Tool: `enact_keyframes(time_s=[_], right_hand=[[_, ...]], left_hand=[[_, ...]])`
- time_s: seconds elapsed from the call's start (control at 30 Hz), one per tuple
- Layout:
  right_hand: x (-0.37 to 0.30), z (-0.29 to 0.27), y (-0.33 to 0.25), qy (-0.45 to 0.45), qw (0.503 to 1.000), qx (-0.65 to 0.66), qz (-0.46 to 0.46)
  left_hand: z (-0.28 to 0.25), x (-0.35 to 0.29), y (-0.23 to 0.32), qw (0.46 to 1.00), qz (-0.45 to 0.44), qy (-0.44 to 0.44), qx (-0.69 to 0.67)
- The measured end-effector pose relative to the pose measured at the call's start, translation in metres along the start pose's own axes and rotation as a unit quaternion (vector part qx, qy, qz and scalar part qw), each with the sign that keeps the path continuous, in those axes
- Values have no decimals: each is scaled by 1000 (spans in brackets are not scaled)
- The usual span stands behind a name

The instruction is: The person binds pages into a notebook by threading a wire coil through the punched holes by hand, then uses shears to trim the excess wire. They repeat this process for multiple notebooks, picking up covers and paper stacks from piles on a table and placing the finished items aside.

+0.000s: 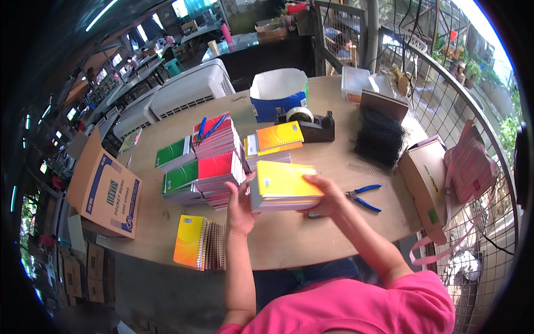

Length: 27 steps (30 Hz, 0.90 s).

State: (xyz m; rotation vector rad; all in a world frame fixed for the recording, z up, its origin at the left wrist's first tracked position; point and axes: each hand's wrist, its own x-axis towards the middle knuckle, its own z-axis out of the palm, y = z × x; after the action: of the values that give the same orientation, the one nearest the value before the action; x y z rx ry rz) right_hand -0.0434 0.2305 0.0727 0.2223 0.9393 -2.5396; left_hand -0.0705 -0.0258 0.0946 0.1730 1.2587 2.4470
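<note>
A thick stack of yellow-covered pocket notebooks (286,179) is held above the table, tilted slightly. My right hand (328,196) grips its right end, thumb on top and the fingers partly hidden below. At the stack's left end my left hand (242,210) is open, fingers apart, beside or lightly touching the edge; exact contact is hard to see. Just behind lies a pile of yellow spiral notebooks (280,135). Stacks of red notebooks (217,166) and green notebooks (181,177) stand to the left. Several orange-yellow spiral notebooks (191,236) sit near the front edge.
Blue-handled pliers (364,198) lie right of my right hand; another blue-handled tool (211,128) rests on the red stack. Black spiral coils (378,139), a tape dispenser (317,127) and a blue-white box (279,94) stand farther back. Cardboard boxes (105,189) flank the table (272,245).
</note>
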Motion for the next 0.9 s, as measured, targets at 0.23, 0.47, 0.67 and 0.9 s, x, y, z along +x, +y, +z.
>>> enact_keyframes(time_s=[0.23,0.47,0.67,0.9], right_hand=[[31,-9,-27,116,976,-181,-37],[78,-18,-23,138,957,-249,-56],[40,-20,-17,174,769,-576,-214],[-33,-54,33,230,446,-839,-211]], left_hand=[[-34,-17,-28,967,-68,67,238],[-12,43,-19,826,92,187,524],[-6,70,-14,726,89,203,651],[-13,95,-25,742,81,192,638]])
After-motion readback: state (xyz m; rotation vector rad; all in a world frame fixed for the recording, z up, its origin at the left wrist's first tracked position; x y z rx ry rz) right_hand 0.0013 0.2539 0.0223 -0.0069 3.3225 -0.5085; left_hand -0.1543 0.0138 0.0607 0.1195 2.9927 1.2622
